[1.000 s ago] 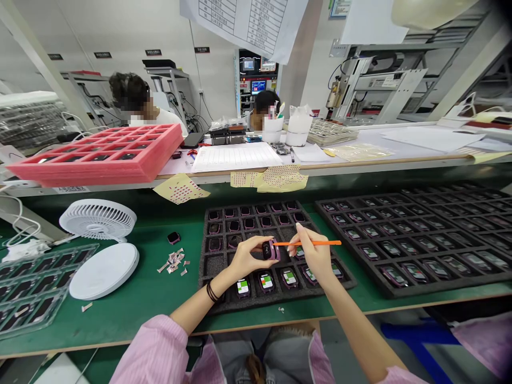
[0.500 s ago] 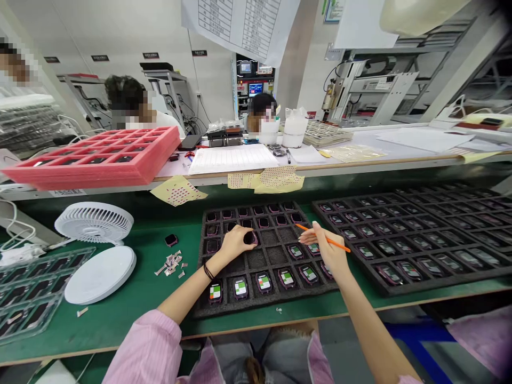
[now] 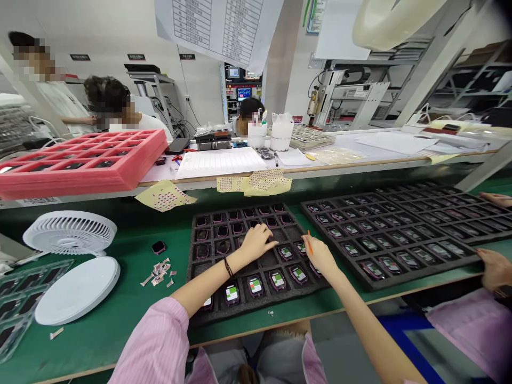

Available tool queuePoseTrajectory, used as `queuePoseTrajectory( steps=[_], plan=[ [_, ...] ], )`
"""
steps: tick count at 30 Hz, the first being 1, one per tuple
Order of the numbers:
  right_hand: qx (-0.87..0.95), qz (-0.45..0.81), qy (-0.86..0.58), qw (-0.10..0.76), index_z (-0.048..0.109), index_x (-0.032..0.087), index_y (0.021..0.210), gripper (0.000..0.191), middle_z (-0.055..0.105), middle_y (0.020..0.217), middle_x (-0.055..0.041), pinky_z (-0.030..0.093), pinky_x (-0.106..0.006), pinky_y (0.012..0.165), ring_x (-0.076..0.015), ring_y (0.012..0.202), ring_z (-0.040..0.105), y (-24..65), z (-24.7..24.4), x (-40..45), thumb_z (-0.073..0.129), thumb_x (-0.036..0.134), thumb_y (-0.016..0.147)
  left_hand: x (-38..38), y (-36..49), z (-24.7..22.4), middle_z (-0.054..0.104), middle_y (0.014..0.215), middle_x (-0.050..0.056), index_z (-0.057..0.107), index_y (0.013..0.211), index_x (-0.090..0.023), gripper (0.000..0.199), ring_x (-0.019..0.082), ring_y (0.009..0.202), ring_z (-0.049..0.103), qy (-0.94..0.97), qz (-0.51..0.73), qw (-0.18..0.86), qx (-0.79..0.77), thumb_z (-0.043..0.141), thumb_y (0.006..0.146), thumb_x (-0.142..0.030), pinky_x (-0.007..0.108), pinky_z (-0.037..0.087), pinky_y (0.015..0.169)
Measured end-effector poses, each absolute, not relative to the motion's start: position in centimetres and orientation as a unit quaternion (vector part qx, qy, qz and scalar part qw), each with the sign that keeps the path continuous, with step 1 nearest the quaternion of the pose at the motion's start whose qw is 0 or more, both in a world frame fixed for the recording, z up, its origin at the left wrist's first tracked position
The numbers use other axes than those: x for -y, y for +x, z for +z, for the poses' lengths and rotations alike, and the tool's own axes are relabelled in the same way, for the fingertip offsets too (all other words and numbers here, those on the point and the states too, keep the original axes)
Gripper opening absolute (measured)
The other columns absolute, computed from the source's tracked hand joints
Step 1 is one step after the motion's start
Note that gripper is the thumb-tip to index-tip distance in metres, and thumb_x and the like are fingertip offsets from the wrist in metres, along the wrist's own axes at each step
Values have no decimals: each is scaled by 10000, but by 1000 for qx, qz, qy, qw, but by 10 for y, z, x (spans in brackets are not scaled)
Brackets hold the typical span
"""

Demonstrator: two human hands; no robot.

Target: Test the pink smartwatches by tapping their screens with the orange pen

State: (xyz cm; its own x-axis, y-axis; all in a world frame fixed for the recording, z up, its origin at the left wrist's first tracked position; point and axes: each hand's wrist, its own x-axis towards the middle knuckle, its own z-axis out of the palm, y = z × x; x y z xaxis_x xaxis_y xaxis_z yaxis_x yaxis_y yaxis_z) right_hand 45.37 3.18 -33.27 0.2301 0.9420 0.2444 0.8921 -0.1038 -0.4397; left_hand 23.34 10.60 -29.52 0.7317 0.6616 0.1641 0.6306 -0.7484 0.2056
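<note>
Fingers of the left hand lie spread on a black foam tray at lower centre, beside rows of pink-framed smartwatches; the right hand pinches a thin orange stick narrowly, over the tray's right edge.

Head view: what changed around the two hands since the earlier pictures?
The left hand let go of the purple smartwatch into the black foam tray, slot unclear, and lies open above it. The right hand still pinches the orange stick, now upright. The tray stayed.
</note>
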Motion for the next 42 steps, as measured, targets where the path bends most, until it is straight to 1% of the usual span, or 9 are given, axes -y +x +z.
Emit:
queuePoseTrajectory(
  steps=[11,17,20,23,25,29,32,36,42],
  plan=[
    [633,164,-687,317,675,167,921,313,714,905,-87,488,-291,784,-198,826,674,461,-327,-47,363,185,938,-90,288,-288,560,1134,197,655,966,-87,387,360,1098,516,928,23,115,-355,752,658,-301,441,461,863],
    [629,264,-641,351,669,172,872,271,684,893,-59,499,-238,564,-124,576,607,467,-321,-47,407,214,928,-106,281,-298,599,1050,112,612,900,-151,356,293,1057,564,912,80,177,-360,746,616,-319,374,484,858],
    [611,312,-620,380,654,176,844,230,664,872,-38,479,-219,477,-81,460,551,470,-322,-48,461,280,916,-111,265,-303,628,953,59,529,853,-178,346,222,908,620,845,193,354,-351,738,592,-265,339,504,782],
    [579,345,-603,427,627,173,826,244,607,692,0,440,-205,417,-79,412,521,474,-322,-50,486,357,902,-115,238,-304,655,885,51,462,941,-189,498,191,703,633,707,246,573,-334,751,559,-325,259,450,515],
    [551,361,-591,466,605,169,868,286,539,590,29,398,-193,380,-80,385,493,475,-318,-53,445,402,913,-116,216,-302,673,878,67,456,1039,-181,597,188,701,635,647,296,617,-335,767,558,-351,226,399,479],
    [511,403,-549,524,572,159,1012,342,552,623,25,401,-189,392,-85,430,534,463,-297,-58,397,437,917,-115,176,-299,672,904,81,486,1180,-175,720,198,717,648,606,374,588,-383,768,575,-443,217,370,467],
    [505,462,-497,533,580,155,1073,360,622,715,-13,434,-199,427,-122,541,627,436,-279,-65,558,431,842,-116,157,-302,663,980,94,509,1198,-185,722,218,743,670,578,416,564,-418,719,611,-549,214,376,460],
    [478,587,-367,540,594,178,1076,452,613,731,17,477,-204,495,-155,644,685,388,-267,-84,766,334,689,-119,143,-310,659,1014,94,518,1192,-194,740,223,751,672,569,441,553,-420,736,589,-565,216,403,459],
    [501,610,-317,525,612,186,1029,474,620,819,15,482,-197,477,-131,582,681,337,-273,-114,811,360,636,-113,137,-312,654,924,58,542,1154,-199,665,180,659,640,566,478,526,-417,728,618,-546,199,373,420]
  ],
)
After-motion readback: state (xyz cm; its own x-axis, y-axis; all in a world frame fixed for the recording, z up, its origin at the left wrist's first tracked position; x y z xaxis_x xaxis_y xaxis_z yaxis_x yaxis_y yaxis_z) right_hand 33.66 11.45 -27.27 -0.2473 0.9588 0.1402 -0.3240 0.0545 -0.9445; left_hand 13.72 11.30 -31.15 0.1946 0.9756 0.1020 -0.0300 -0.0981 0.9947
